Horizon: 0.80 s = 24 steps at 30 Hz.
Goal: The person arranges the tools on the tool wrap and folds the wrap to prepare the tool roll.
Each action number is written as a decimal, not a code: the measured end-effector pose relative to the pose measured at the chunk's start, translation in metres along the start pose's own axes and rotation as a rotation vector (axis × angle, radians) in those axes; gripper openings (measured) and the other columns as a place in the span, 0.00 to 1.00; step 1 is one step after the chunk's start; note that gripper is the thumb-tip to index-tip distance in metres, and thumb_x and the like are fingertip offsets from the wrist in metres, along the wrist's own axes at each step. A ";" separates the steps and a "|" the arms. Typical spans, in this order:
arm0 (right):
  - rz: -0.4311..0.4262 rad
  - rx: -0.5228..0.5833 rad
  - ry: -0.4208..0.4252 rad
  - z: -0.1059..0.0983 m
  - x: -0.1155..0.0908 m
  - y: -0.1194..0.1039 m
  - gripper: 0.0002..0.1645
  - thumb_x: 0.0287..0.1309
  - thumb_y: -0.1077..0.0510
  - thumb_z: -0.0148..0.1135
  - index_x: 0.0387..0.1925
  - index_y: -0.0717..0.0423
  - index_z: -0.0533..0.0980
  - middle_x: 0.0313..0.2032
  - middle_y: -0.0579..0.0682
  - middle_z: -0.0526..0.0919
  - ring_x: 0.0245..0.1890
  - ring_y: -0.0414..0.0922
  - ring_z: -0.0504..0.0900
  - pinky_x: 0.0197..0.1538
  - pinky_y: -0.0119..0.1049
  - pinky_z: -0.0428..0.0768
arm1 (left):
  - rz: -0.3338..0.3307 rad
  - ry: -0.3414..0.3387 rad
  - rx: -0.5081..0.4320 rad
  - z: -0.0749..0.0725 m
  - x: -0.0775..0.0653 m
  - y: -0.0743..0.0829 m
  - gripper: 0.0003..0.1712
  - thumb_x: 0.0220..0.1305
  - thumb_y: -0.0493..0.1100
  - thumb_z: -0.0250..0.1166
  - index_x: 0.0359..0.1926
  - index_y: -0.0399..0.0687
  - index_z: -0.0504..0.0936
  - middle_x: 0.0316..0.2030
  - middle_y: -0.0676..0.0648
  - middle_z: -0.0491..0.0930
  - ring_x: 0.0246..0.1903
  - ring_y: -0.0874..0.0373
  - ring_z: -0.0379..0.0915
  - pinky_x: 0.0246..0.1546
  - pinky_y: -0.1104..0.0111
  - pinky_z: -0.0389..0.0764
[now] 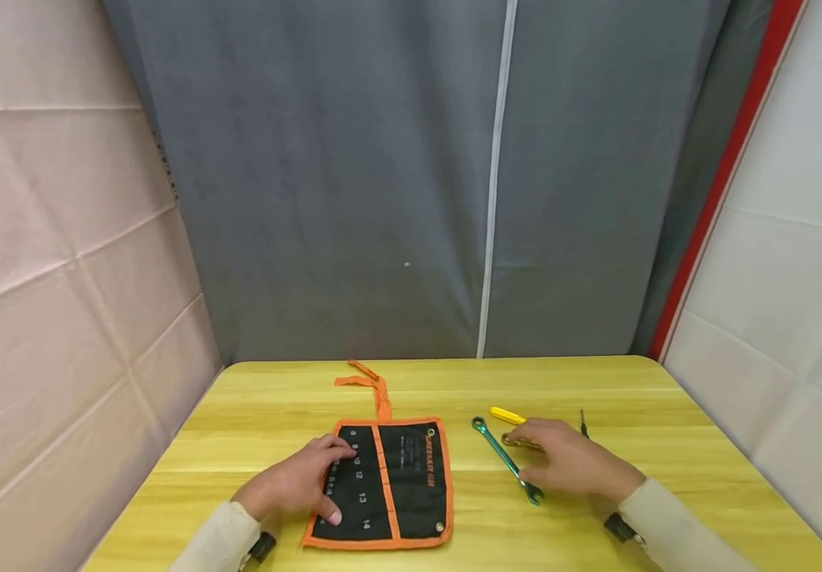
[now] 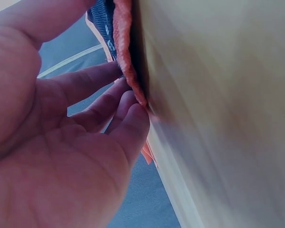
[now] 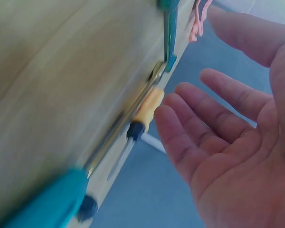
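A black tool pouch with orange trim and printed size numbers lies spread on the table. My left hand rests on its left side, thumb and fingers spread apart. The left wrist view shows those fingertips touching the pouch's orange edge. To the right of the pouch lies a green combination wrench. My right hand hovers just right of it, over a gold wrench that it partly covers. In the right wrist view its fingers are loosely extended, holding nothing, near a yellow-handled screwdriver.
Beyond my right hand a thin dark tool tip shows. A teal-handled object fills the lower left of the right wrist view. An orange tie strap runs from the pouch toward the back edge. A grey curtain hangs behind the table.
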State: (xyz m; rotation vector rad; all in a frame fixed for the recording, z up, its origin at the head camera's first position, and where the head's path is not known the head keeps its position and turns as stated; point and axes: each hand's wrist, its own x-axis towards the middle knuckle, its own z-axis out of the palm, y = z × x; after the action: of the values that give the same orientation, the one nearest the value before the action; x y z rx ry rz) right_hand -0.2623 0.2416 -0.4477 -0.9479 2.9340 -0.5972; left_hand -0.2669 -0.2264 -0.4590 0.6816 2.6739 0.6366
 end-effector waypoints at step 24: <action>0.017 -0.043 0.015 -0.020 -0.063 0.044 0.33 0.62 0.39 0.75 0.59 0.57 0.81 0.55 0.47 0.86 0.51 0.50 0.86 0.51 0.46 0.85 | -0.021 -0.004 -0.017 0.000 -0.001 0.002 0.54 0.41 0.54 0.89 0.71 0.47 0.77 0.67 0.51 0.70 0.70 0.44 0.65 0.71 0.40 0.70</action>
State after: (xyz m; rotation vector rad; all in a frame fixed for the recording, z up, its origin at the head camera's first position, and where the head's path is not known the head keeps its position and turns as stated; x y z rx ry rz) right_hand -0.2383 0.3169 -0.4517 -0.9257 2.9768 -0.5455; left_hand -0.2649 -0.2252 -0.4582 0.6489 2.6657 0.6507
